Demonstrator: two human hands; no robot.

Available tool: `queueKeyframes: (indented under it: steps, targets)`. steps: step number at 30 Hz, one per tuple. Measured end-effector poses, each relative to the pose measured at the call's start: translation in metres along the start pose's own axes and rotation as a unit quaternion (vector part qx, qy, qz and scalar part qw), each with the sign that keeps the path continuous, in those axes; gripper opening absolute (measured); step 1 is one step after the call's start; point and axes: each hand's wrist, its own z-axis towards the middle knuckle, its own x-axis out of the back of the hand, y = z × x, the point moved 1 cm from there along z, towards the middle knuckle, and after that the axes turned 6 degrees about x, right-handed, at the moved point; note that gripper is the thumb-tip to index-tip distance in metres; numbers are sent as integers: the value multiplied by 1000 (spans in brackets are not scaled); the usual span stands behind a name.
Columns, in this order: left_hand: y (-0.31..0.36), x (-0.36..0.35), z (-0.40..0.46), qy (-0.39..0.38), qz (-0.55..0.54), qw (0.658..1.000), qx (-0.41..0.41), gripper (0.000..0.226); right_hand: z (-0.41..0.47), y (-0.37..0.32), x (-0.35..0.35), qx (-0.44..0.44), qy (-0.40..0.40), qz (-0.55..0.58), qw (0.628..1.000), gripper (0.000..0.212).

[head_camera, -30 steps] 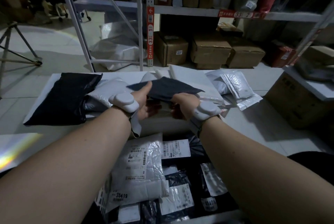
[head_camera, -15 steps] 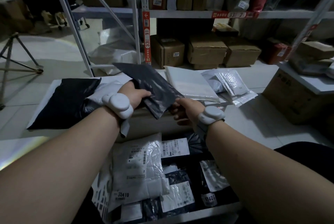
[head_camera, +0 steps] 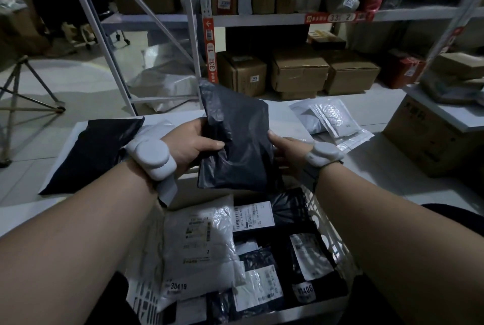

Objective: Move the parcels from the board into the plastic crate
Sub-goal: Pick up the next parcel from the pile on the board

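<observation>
Dark grey soft plastic, the parcel (head_camera: 235, 138) hangs between the board's near edge and the crate (head_camera: 330, 243), left hand (head_camera: 192, 142) pinching its left edge, right hand (head_camera: 289, 147) holding the right, and it looks light, limp, slippery, so edges seem best.

A parcel (head_camera: 235, 138) is held upright between the left hand (head_camera: 192, 141) and right hand (head_camera: 286, 147), above the crate (head_camera: 327, 222), which lies nearest and holds parcels. Behind it lies the board (head_camera: 282, 115), with a bag (head_camera: 89, 151) at its left end and envelopes (head_camera: 330, 121) at its right. Shelves (head_camera: 262, 19) stand behind.
</observation>
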Motion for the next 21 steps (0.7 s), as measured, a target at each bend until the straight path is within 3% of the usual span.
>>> queueKeyframes:
  steps: [3, 6, 11, 21]
  targets:
    - [3, 10, 5, 15, 33, 999, 9, 36, 2, -3, 2, 3, 10, 66, 998, 17]
    - [3, 15, 9, 34, 67, 997, 29, 35, 6, -7, 2, 25, 21, 118, 992, 4]
    - [-10, 18, 13, 66, 31, 993, 91, 12, 16, -4, -3, 9, 27, 80, 996, 26]
    - [-42, 21, 19, 146, 69, 978, 128, 21, 17, 10, -20, -15, 43, 19, 999, 38]
